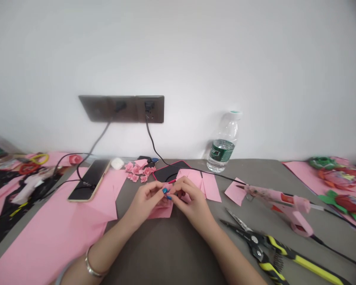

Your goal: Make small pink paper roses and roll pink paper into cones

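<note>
Here, low over the counter, the left hand is closed to a pinch on pink paper, and the right hand, fingers curled, pinches in from the other side, fingertips nearly meeting. The paper sits right between them! Just beyond, small pink paper flowers cluster; rightward, a pink glue gun lies near yellow-handled shears, blades parted.
</note>
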Motion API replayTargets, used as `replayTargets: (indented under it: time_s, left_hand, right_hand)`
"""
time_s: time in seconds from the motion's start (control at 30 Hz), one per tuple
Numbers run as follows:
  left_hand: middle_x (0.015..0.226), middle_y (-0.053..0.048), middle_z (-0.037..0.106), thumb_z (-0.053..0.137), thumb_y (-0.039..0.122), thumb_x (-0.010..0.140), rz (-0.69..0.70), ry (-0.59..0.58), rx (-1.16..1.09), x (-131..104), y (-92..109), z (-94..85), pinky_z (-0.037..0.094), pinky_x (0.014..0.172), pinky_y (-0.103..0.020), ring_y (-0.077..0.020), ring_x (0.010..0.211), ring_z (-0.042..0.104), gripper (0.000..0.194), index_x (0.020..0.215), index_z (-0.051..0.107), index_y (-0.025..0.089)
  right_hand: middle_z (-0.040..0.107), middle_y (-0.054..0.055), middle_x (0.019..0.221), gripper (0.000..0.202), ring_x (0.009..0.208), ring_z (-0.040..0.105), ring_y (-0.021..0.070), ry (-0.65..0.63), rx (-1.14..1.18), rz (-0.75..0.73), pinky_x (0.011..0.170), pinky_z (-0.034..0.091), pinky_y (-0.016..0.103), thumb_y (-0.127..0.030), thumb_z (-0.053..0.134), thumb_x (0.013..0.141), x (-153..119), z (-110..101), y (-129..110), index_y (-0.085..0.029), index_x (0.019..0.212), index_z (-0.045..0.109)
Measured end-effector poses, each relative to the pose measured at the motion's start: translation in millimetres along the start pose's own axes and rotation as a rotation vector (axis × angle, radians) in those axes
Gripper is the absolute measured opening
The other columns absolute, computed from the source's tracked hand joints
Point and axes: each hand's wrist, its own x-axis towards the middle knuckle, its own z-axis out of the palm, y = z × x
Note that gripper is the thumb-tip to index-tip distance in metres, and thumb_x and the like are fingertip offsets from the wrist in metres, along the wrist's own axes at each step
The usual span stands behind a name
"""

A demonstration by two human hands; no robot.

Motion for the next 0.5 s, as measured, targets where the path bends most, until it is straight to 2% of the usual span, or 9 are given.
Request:
replayTargets:
  time_s: [0.17,0.33,0.5]
  left_hand:
    - [0.076,0.0,0.068,0.08,0.047,0.074,-0.007,0.036,0.001,1.8,-2.9,-2.0,0.06,0.069,-0.026,-0.0148,0.072,0.068,0.033,0.083,0.068,0.017]
    - [0.08,-0.001,0.067,0.081,0.047,0.072,-0.013,0.032,0.011,1.4,-3.0,-3.0,0.06,0.073,-0.027,-0.0154,0.076,0.067,0.035,0.086,0.069,0.017]
    - [0.083,-0.001,0.065,0.078,0.046,0.076,0.023,0.029,0.018,0.9,-3.3,-3.2,0.059,0.076,-0.027,-0.0151,0.079,0.066,0.031,0.085,0.071,0.017]
  right_hand:
    - [0.056,0.001,0.079,0.006,0.07,0.053,0.0158,0.011,0.121,0.098,0.062,0.041,0.027,-0.019,0.062,0.086,1.4,0.1,0.4,-0.021,0.081,0.062]
    - [0.057,0.0,0.075,0.01,0.067,0.053,0.0152,-0.006,0.222,0.229,0.061,0.041,0.027,-0.028,0.064,0.086,0.6,1.3,3.2,-0.021,0.081,0.06]
    - [0.056,-0.001,0.074,0.009,0.066,0.052,0.0151,-0.011,0.177,0.199,0.061,0.041,0.027,-0.026,0.062,0.088,0.1,0.9,4.7,-0.021,0.081,0.058]
